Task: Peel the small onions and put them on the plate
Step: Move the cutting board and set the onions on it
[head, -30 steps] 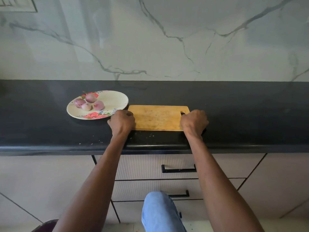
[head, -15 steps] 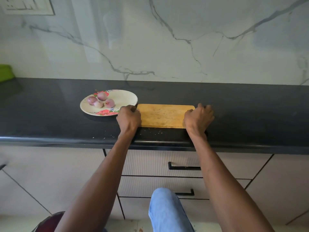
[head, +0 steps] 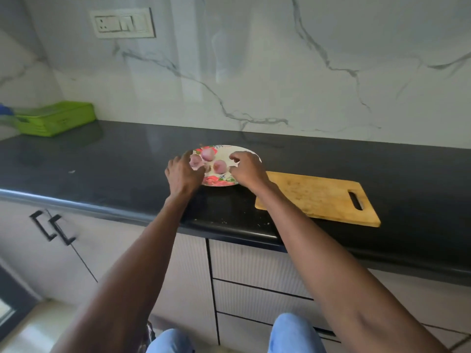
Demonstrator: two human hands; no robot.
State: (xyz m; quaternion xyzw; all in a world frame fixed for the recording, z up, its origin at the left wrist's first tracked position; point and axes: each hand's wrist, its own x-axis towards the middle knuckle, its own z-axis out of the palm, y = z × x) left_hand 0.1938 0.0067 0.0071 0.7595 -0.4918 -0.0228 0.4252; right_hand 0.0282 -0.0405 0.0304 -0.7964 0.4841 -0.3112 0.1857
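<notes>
A floral plate (head: 246,150) sits on the black counter and holds three peeled purple small onions (head: 219,166), clustered toward its left side. My left hand (head: 183,173) is at the plate's left rim, its fingers stretched along the edge beside the leftmost onion. My right hand (head: 248,170) hovers over the plate's right front part with its fingers curled. I cannot tell whether it grips the rim. Neither hand holds an onion.
A wooden cutting board (head: 316,197) with a handle slot lies to the right of the plate near the black counter's (head: 102,169) front edge. A green plastic rack (head: 54,118) stands at the far left by the wall. Cabinet drawers are below.
Both hands have let go of the cutting board and moved left to the plate. The view has swung left, so the board now lies to the right.
</notes>
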